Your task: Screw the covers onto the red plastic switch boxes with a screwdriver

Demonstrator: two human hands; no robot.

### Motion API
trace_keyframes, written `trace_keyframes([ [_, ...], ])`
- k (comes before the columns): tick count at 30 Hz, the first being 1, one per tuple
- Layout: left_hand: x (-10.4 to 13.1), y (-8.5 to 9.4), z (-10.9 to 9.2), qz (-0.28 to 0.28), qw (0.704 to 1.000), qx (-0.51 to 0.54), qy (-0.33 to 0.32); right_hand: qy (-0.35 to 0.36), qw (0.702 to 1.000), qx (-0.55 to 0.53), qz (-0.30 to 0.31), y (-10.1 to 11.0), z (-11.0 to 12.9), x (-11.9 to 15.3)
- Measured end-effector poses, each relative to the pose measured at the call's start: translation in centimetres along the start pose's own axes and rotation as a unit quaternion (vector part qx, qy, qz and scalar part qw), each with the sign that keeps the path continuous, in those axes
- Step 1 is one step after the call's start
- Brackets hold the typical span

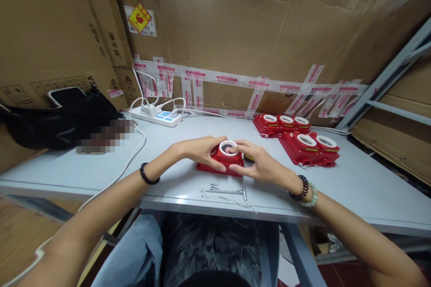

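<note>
A red box-shaped device (pixel 211 167) with a white ring (pixel 228 148) on top rests on the table in front of me. My left hand (pixel 204 150) grips its left side, thumb along the front. My right hand (pixel 257 161) holds the right side, with a fingertip inside the white ring and the thumb on the front face. A dark and yellow item, partly hidden, lies behind the right hand. Just in front of the device are several small screws (pixel 214 186), a metal T-shaped tool (pixel 229 191) and a thin white string (pixel 232 199).
Several similar red devices (pixel 296 148) stand at the back right. A white power strip (pixel 158 115) with plugs and cables is at the back left, near a black bag (pixel 67 119) with a phone on it. Cardboard walls the table's back; a metal rack is at right.
</note>
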State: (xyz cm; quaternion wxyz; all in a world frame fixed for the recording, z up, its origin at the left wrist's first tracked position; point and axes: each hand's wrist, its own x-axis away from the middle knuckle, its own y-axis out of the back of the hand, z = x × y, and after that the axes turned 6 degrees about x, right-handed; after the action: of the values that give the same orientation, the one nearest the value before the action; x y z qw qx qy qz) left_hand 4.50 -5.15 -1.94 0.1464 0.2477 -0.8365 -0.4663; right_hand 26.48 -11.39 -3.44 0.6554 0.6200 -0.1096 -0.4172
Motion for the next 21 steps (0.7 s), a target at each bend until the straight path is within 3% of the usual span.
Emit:
trace_keyframes([
  [11,0.06,-0.61,-0.39,-0.040,0.997,-0.063,0.037,0.017,0.999,-0.034,0.028,0.58,-0.77,-0.57],
  [21,0.10,-0.85,0.56,-0.071,0.997,0.003,0.018,0.032,0.999,-0.019,0.023,0.51,-0.23,-0.76],
])
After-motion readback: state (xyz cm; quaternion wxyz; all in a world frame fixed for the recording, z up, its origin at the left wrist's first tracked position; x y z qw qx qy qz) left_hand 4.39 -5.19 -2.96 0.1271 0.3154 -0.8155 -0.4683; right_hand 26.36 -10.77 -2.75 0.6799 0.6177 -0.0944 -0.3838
